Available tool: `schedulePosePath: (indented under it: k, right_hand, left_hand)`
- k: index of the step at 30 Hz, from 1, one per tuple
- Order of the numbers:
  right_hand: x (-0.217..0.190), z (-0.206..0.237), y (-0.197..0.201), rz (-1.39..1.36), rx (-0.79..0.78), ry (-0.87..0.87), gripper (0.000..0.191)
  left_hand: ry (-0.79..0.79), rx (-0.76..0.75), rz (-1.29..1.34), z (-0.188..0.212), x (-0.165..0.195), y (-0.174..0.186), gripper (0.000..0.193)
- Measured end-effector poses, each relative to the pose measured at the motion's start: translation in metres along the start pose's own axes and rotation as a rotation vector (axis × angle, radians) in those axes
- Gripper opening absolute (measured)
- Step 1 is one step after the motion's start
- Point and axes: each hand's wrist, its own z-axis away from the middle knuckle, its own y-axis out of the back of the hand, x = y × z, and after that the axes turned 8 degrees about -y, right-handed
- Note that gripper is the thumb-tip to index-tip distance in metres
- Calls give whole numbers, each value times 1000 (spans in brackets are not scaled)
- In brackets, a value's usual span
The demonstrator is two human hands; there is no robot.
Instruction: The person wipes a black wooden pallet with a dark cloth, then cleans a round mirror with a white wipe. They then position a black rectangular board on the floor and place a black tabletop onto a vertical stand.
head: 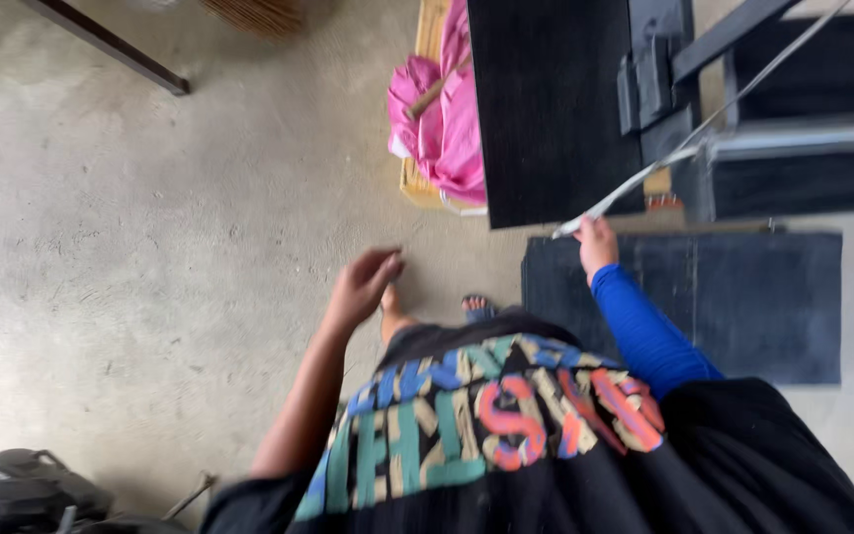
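I am looking straight down my black shirt with colourful letters. My left hand [363,282], on a bare arm, hangs over the concrete floor with its fingers loosely apart, holding nothing. My right hand [597,242], in a blue sleeve, grips the lower end of a long thin pale rod [644,176]. The rod slants up and to the right, across the black machine frame [674,79]. The hand is just below the edge of a black board [546,109]. My sandalled feet [474,307] show between my arms.
A pink cloth [447,119] lies on a wooden crate beside the black board. A dark mat [753,297] covers the floor at right. A black bag [12,489] sits at bottom left. A dark bar [101,40] crosses the top left corner.
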Motion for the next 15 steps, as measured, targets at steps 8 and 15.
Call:
schedulePosePath:
  k: [8,15]
  right_hand:
    - [-7,22,-49,291,231,11,28]
    - [-8,27,-94,18,681,-197,40]
  left_hand:
    - [-82,-379,-68,-139,4,56,35]
    - [-15,-639,-129,-209,-21,42,37]
